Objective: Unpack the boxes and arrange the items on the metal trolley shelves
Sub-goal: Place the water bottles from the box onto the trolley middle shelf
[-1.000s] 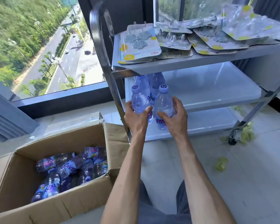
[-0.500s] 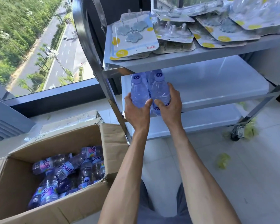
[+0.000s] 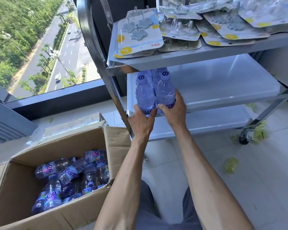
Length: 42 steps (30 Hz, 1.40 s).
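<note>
At the middle shelf's left front edge, two upright water bottles: left hand grasps the left bottle low, right hand wraps the right bottle. Blister packs above; open cardboard box of bottles lower left.

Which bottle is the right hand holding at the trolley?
Find the metal trolley and its middle shelf, at the left front corner. Of the upright bottles there, the right hand holds the right front bottle, the one nearest the shelf's bare middle.
</note>
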Available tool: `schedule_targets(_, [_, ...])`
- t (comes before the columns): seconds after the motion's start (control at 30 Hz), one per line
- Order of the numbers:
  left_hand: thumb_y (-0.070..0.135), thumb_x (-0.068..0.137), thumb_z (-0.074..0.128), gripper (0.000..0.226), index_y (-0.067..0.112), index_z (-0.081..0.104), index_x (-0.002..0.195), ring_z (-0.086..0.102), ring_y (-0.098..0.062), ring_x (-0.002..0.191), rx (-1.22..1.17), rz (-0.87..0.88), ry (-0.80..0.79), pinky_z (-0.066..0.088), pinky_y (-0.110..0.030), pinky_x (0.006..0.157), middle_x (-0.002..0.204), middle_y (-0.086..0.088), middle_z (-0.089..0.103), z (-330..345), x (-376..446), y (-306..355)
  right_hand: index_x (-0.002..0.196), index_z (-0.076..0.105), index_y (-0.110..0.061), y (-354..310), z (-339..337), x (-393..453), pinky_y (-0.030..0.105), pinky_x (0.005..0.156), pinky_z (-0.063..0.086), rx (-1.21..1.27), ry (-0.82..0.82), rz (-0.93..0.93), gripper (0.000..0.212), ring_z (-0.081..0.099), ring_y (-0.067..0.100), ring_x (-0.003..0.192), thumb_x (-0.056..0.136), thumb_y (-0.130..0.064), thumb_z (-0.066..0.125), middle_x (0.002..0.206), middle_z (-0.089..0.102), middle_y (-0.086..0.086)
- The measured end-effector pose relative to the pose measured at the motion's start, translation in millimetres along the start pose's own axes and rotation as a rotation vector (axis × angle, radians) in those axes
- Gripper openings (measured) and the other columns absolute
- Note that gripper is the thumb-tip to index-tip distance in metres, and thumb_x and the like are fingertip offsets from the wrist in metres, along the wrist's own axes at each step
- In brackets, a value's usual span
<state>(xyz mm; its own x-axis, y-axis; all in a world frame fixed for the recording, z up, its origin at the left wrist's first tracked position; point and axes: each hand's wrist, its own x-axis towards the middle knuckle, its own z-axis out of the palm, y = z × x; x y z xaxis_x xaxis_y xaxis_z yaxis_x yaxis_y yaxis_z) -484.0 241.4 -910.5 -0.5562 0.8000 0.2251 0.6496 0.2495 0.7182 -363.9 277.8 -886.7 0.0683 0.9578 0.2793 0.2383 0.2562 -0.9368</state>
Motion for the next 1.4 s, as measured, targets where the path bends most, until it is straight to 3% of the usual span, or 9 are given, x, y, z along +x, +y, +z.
schedule_targets(0.23, [0.076,0.066,0.064,0.065,0.020,0.053,0.096,0.064,-0.020,0.076,0.032,0.024,-0.023,0.050,-0.034,0.070,0.082,0.005,0.067,-5,24,-3,0.113,0.057,-0.026,2,2,2,0.017,0.079,0.051,0.033,0.016,0.015,0.049,0.063,0.006,0.092,0.070,-0.015,0.077,0.102,0.065,-0.015])
schedule_targets(0.37, [0.063,0.076,0.070,0.057,0.020,0.047,0.106,0.054,-0.020,0.072,-0.010,0.012,-0.114,0.039,-0.029,0.065,0.085,0.006,0.064,-6,24,-1,0.115,0.057,-0.022,6,6,4,0.008,0.077,0.046,0.021,0.025,-0.004,0.049,0.062,0.007,0.092,0.071,-0.014,0.076,0.105,0.066,-0.009])
schedule_targets(0.53, [0.062,0.077,0.068,0.056,0.021,0.045,0.107,0.056,-0.022,0.073,0.010,-0.008,-0.069,0.042,-0.030,0.066,0.083,0.008,0.060,-7,21,-3,0.115,0.057,-0.018,5,10,19,0.001,0.074,0.040,0.001,-0.008,-0.011,0.047,0.058,0.001,0.087,0.072,-0.012,0.075,0.101,0.064,-0.013])
schedule_targets(0.67, [0.065,0.075,0.067,0.055,0.025,0.041,0.104,0.060,-0.023,0.075,0.002,-0.025,-0.068,0.046,-0.032,0.066,0.082,0.009,0.062,-5,19,-2,0.113,0.056,-0.019,8,15,24,0.001,0.073,0.040,-0.001,-0.005,-0.009,0.045,0.057,-0.003,0.084,0.072,-0.011,0.074,0.100,0.063,-0.014])
schedule_targets(0.83, [0.065,0.076,0.067,0.058,0.025,0.043,0.109,0.059,-0.020,0.074,0.005,-0.033,-0.072,0.045,-0.029,0.066,0.085,0.010,0.062,-7,19,-1,0.115,0.056,-0.016,12,20,33,0.001,0.074,0.040,-0.029,-0.011,-0.017,0.045,0.059,0.008,0.089,0.074,-0.014,0.075,0.102,0.065,-0.009])
schedule_targets(1.07, [0.063,0.076,0.068,0.062,0.022,0.044,0.116,0.054,-0.016,0.073,0.003,-0.042,-0.071,0.041,-0.028,0.066,0.092,0.005,0.067,-6,17,-2,0.126,0.053,-0.016,15,32,40,0.017,0.087,0.046,-0.010,0.041,0.005,0.056,0.062,0.015,0.105,0.077,-0.016,0.079,0.118,0.066,-0.003])
schedule_targets(1.23, [0.065,0.073,0.067,0.061,0.026,0.043,0.113,0.059,-0.017,0.074,-0.028,-0.048,-0.065,0.047,-0.029,0.066,0.092,0.008,0.067,-4,18,-2,0.136,0.046,-0.021,24,32,42,0.011,0.092,0.044,-0.001,-0.023,0.035,0.067,0.056,0.002,0.108,0.078,-0.022,0.079,0.125,0.060,-0.011])
schedule_targets(1.33, [0.065,0.069,0.071,0.057,0.026,0.047,0.102,0.060,-0.016,0.079,-0.096,-0.027,-0.015,0.045,-0.028,0.065,0.091,0.006,0.063,1,20,-5,0.133,0.048,-0.018,38,35,39,0.028,0.093,0.048,-0.067,-0.032,0.097,0.070,0.059,0.019,0.113,0.072,-0.015,0.082,0.125,0.062,-0.002])
schedule_targets(1.4, [0.064,0.066,0.075,0.061,0.019,0.053,0.100,0.056,-0.014,0.082,-0.101,-0.020,0.034,0.045,-0.026,0.068,0.094,0.002,0.057,6,23,-7,0.133,0.048,-0.016,42,39,40,0.031,0.092,0.047,-0.089,-0.017,0.114,0.070,0.059,0.024,0.114,0.071,-0.012,0.082,0.125,0.062,0.002])
